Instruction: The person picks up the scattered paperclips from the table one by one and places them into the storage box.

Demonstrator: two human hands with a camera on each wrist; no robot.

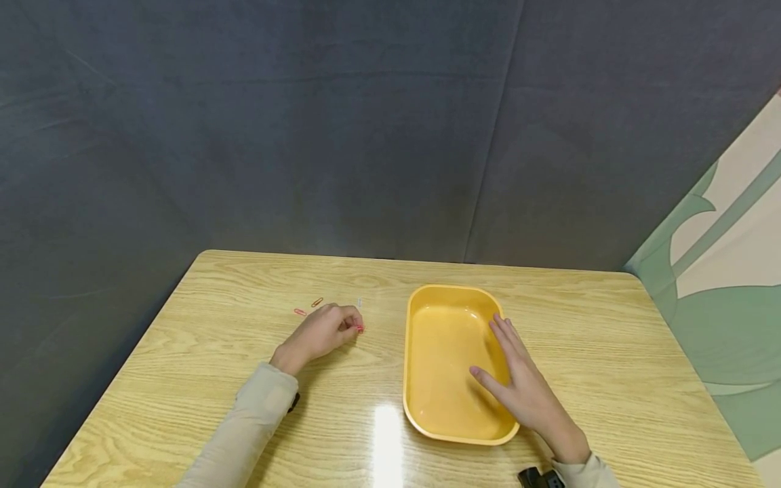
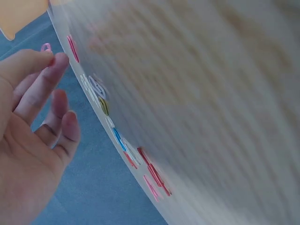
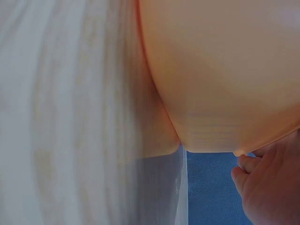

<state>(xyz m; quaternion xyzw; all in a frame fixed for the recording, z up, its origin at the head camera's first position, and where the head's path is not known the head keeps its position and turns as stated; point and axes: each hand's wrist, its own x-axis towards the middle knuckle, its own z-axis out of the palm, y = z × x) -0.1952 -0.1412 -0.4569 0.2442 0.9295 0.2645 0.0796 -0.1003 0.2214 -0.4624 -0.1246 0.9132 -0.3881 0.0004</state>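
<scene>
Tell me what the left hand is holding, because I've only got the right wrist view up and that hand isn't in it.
Observer: The left hand pinches a pink paper clip between thumb and finger.
Operator: Got it. What lies near that hand?
Observer: In the left wrist view, more paper clips lie on the tabletop, a blue clip among them.
Operator: And what stands to that hand's right?
Observer: In the head view, it's the yellow tray, on the same tabletop.
</scene>
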